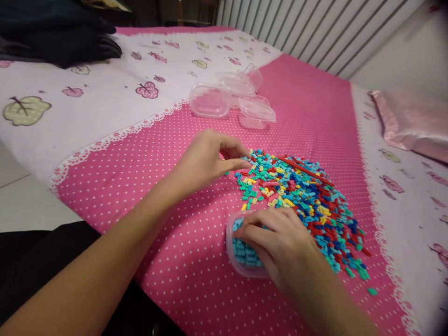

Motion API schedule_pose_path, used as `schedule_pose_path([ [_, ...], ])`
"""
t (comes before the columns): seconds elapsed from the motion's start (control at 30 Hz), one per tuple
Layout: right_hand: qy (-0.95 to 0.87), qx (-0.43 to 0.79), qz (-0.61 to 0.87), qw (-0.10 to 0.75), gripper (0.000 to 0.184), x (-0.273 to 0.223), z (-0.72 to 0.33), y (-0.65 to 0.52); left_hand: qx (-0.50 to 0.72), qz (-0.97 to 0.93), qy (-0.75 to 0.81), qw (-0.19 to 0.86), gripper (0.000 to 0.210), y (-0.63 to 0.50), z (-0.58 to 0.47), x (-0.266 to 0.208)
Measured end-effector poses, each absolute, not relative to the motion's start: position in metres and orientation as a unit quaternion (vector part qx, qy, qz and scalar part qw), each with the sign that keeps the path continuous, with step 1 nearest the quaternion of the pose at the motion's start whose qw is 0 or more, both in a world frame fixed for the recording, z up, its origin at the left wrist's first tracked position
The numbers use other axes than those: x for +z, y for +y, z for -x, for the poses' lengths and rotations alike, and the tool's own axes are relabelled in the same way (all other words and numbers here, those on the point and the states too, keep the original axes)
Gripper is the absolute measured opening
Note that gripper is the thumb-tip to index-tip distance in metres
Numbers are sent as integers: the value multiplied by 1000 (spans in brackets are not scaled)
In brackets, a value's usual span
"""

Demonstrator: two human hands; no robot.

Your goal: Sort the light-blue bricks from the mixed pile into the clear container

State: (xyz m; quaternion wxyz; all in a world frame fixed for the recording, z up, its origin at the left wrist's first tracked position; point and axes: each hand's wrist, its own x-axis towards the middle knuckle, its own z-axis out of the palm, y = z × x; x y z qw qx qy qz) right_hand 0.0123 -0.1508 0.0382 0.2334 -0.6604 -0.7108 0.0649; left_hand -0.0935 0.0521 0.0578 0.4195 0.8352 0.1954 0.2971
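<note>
A multicoloured pile of small toy building bricks (297, 186) lies spread over the pink dotted cloth. At its left edge, my left hand (213, 154) has its thumb and fingers curved with a gap between them, the tips at a few loose bricks. My right hand (280, 238) reaches over a clear plastic container (230, 247) at the front of the pile. Its fingers are bent together and point down into the container; what they hold, if anything, is hidden. Light blue bricks (247, 254) fill the visible part of that container.
Several clear plastic containers (210, 100) stand behind the pile. A long red stick (304, 170) lies across the bricks. Dark folded cloth (59, 35) is at the far left, and a shiny pink package (413, 123) at the right. A slatted white panel (297, 32) rises behind.
</note>
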Motion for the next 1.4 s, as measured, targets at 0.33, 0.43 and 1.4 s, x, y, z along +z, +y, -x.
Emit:
schedule_pose_path([
  [0.33, -720, 62, 662, 198, 25, 48, -14, -150, 286, -856, 188, 388, 8, 52, 93, 55],
  [0.43, -702, 60, 670, 234, 21, 53, -14, -149, 288, -861, 186, 376, 7, 53, 94, 55],
  [1.4, -691, 167, 652, 262, 22, 56, -15, -160, 73, -847, 87, 520, 50, 57, 109, 73],
])
